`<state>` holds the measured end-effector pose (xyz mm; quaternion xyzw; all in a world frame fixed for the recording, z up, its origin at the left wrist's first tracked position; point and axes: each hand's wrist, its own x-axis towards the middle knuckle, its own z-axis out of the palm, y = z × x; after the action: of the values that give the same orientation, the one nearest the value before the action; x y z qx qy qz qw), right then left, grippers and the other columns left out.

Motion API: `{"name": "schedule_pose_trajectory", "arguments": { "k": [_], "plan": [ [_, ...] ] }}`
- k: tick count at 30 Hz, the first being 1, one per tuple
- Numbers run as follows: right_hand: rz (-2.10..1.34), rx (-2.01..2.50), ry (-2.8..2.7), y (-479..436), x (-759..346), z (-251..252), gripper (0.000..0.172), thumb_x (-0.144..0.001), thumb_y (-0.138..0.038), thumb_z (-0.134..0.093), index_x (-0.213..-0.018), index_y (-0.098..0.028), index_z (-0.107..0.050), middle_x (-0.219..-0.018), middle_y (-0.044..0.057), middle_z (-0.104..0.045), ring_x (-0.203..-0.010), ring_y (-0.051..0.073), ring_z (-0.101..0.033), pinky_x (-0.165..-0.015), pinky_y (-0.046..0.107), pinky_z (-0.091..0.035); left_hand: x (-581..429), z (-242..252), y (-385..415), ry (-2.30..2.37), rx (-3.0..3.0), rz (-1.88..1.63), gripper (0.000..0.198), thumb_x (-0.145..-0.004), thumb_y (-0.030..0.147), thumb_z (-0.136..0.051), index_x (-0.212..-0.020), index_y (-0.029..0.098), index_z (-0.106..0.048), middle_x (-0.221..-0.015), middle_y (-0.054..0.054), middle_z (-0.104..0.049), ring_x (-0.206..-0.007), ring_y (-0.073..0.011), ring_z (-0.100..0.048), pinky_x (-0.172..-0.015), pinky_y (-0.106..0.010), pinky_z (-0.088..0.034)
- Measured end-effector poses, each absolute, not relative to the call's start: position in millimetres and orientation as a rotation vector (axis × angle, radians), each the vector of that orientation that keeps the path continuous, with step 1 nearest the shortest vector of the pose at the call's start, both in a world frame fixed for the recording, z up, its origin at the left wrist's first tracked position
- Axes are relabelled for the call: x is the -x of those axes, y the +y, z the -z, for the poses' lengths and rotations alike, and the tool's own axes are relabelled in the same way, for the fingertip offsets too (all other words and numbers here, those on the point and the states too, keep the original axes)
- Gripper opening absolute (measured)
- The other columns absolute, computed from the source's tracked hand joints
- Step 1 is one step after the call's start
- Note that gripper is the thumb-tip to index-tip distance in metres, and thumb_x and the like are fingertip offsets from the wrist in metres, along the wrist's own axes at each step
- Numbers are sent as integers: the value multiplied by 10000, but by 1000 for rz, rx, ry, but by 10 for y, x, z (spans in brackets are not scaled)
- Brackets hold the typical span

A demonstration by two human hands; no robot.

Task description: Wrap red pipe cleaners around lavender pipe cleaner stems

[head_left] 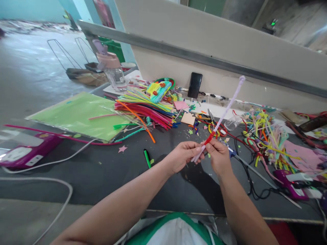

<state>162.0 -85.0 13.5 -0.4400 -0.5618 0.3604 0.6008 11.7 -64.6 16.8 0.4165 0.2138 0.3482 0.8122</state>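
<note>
Both hands meet over the dark table around a lilac pipe-cleaner stem (230, 103) that slants up to the right and has a small curled tip. A red band is wrapped on its lower part. My left hand (186, 154) is closed, pinching the pale lower ends below the red. My right hand (218, 154) is closed too, its thumb and fingers on the red-wrapped part. Fingers hide some of the join between them. On the table left of my left hand lies a short green pipe-cleaner piece (147, 158).
A bundle of colourful pipe cleaners (145, 110) lies on a green sheet pack (76, 114). A water bottle (113, 73) and a phone (195, 85) stand at the back. Tangled scraps (268, 132), cables and a purple power strip (290, 185) fill the right side.
</note>
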Motion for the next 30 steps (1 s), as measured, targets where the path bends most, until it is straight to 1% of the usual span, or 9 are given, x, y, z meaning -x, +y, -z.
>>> {"name": "schedule_pose_trajectory", "arguments": {
  "k": [4,8,13,16,18,20,25,28,30],
  "plan": [
    [-810,1017,-1353,-838,-1618,-139,124,-783,-290,-612,-788,-220,-715,-750,19,-645,-705,163,-588,-669,298,-462,-133,-144,-664,470,-924,-812,242,-705,323,-698,-704,117,-574,-613,-24,-609,-496,-75,-511,-503,-201,-394],
    [-768,1111,-1381,-840,-1616,-142,135,-780,-300,-610,-778,-208,-708,-771,18,-653,-729,164,-583,-688,290,-452,-130,-151,-676,600,-1103,-975,219,-727,328,-668,-707,123,-593,-595,-5,-582,-511,-74,-482,-531,-210,-389],
    [-753,1232,-1333,-889,-1551,-106,176,-802,-322,-579,-743,-181,-666,-642,-3,-602,-602,134,-523,-582,253,-414,-109,-176,-712,877,-1684,-1184,174,-794,281,-570,-709,151,-648,-656,-29,-603,-614,-109,-512,-607,-229,-380],
    [-564,1326,-1395,-933,-1464,-108,218,-826,-322,-539,-698,-174,-633,-621,1,-579,-591,134,-510,-576,253,-405,-98,-127,-726,962,-1984,-1271,201,-831,241,-493,-742,183,-663,-680,-44,-610,-644,-126,-524,-660,-250,-388],
    [-394,1374,-1440,-952,-1410,-121,222,-829,-312,-530,-678,-179,-624,-620,6,-576,-597,138,-513,-592,259,-403,-90,-80,-728,1008,-2106,-1261,217,-837,227,-469,-750,193,-665,-687,-58,-605,-662,-141,-525,-681,-262,-392],
    [-320,1385,-1475,-960,-1381,-138,219,-828,-303,-530,-668,-184,-619,-621,9,-576,-603,141,-515,-605,263,-402,-82,-46,-730,1046,-2192,-1242,219,-835,221,-463,-748,193,-663,-710,-75,-606,-699,-158,-533,-714,-276,-397],
    [-578,1344,-1374,-942,-1477,-184,202,-792,-340,-589,-680,-175,-620,-628,-1,-576,-591,131,-496,-571,248,-393,-78,-88,-728,995,-2246,-1205,221,-848,243,-459,-793,187,-665,-783,-94,-630,-772,-176,-557,-783,-294,-402],
    [-795,1254,-1284,-916,-1607,-214,201,-785,-362,-596,-743,-173,-650,-579,-19,-534,-533,111,-446,-521,234,-362,-64,-173,-682,921,-1996,-1217,223,-845,310,-497,-861,185,-681,-820,-82,-652,-778,-169,-565,-776,-279,-409],
    [-1001,1167,-1252,-900,-1675,-223,219,-763,-384,-615,-756,-171,-668,-557,-18,-519,-495,100,-413,-484,226,-341,-43,-226,-630,892,-1720,-1203,271,-836,372,-514,-893,179,-694,-824,-72,-658,-770,-165,-566,-754,-268,-417]
  ]
}}
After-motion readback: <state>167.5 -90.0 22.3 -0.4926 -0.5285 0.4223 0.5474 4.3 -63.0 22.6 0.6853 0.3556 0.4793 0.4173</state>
